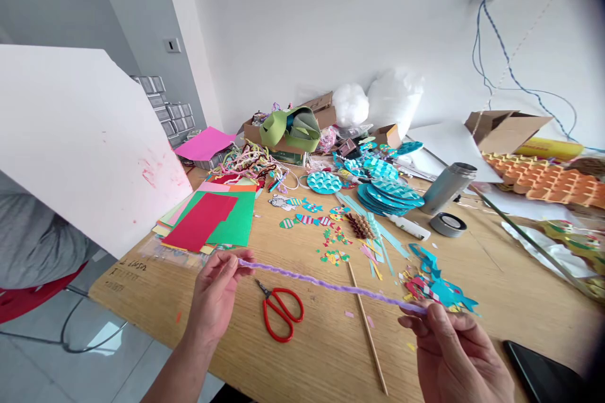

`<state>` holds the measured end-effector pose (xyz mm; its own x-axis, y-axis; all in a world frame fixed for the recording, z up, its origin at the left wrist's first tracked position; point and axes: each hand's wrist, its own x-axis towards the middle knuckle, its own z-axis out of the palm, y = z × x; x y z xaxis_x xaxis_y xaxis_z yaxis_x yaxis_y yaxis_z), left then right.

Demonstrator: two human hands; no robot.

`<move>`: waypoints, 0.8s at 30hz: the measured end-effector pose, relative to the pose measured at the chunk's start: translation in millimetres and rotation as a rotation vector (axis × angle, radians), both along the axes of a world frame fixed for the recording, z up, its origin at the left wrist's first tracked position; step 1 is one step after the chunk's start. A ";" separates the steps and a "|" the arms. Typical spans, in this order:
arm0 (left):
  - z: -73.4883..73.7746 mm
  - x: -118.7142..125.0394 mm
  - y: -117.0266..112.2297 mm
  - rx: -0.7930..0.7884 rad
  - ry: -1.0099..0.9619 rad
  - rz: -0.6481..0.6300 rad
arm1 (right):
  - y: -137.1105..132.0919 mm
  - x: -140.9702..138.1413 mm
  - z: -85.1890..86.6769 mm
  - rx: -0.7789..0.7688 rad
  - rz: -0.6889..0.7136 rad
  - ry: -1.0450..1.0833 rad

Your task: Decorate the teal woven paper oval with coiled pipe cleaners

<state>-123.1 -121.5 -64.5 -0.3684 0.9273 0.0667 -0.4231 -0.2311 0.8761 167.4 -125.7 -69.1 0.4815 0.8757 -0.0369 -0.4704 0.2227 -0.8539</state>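
Above table [326, 356] front edge, your left hand [216, 293] and right hand [456, 349] pinch one pipe cleaner [331, 286]. Scissors [282, 310] below: one.

The pipe cleaner [326, 284] looks fuzzy, the scissor handles [282, 310] glossy plastic, the table [326, 356] smooth wood.

Pipe cleaner [331, 286] above stick [367, 326] on tbl [326, 359], scissors [282, 312] L, phone [543, 371] R, papers [203, 220] back L

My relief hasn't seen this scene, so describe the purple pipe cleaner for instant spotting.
Start at the wooden table, then find the left hand and right hand above its near side. The purple pipe cleaner spans the gap between them. Unlike the wooden stick lying beneath, it is purple and held near both ends.
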 end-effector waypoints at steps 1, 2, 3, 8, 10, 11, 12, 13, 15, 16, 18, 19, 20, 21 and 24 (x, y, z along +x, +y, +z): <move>1.1 1.0 0.6 -0.002 -0.026 -0.007 | -1.5 0.3 -0.8 0.012 0.005 -0.009; 2.3 2.0 1.0 -0.005 -0.054 -0.011 | -2.7 0.5 -1.7 0.024 0.007 -0.022; 3.4 3.0 1.2 -0.007 -0.082 -0.008 | -3.8 0.6 -2.3 0.030 0.009 -0.037; 5.5 7.8 3.1 -0.004 -0.129 0.071 | -8.3 -5.7 -0.8 0.017 -0.020 -0.157; 3.8 8.3 6.1 -0.005 -0.119 0.120 | -10.9 -9.8 -0.4 0.007 -0.071 -0.228; 2.5 7.9 8.3 -0.009 -0.121 0.147 | -12.2 -11.4 -1.2 -0.006 -0.088 -0.266; 1.3 6.8 10.7 -0.016 -0.128 0.170 | -13.3 -12.4 -2.8 -0.022 -0.094 -0.300; 0.2 5.1 13.3 -0.027 -0.140 0.185 | -14.3 -12.7 -5.2 -0.037 -0.086 -0.333; -0.9 0.1 18.3 -0.055 -0.175 0.186 | -15.3 -11.2 -11.8 -0.053 -0.028 -0.391; -0.8 -2.8 20.3 -0.066 -0.199 0.172 | -15.5 -9.9 -15.2 -0.055 0.012 -0.415; 0.4 -8.4 23.0 -0.076 -0.265 0.139 | -15.8 -7.4 -20.7 -0.061 0.107 -0.441; 1.3 -10.7 23.7 -0.077 -0.307 0.120 | -16.2 -6.6 -22.1 -0.064 0.154 -0.441; 2.2 -12.4 24.0 -0.075 -0.352 0.105 | -16.9 -6.2 -22.6 -0.064 0.193 -0.431; 3.2 -13.5 24.1 -0.072 -0.398 0.092 | -17.9 -6.2 -22.1 -0.061 0.233 -0.416; 6.0 -14.0 23.7 -0.078 -0.503 0.068 | -22.2 -5.2 -17.2 -0.033 0.401 -0.383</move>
<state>-137.1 -97.8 -58.6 -0.3971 0.8951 -0.2028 -0.7827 -0.2150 0.5841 162.2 -147.9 -86.4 0.0949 0.9945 0.0450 -0.1671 0.0605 -0.9841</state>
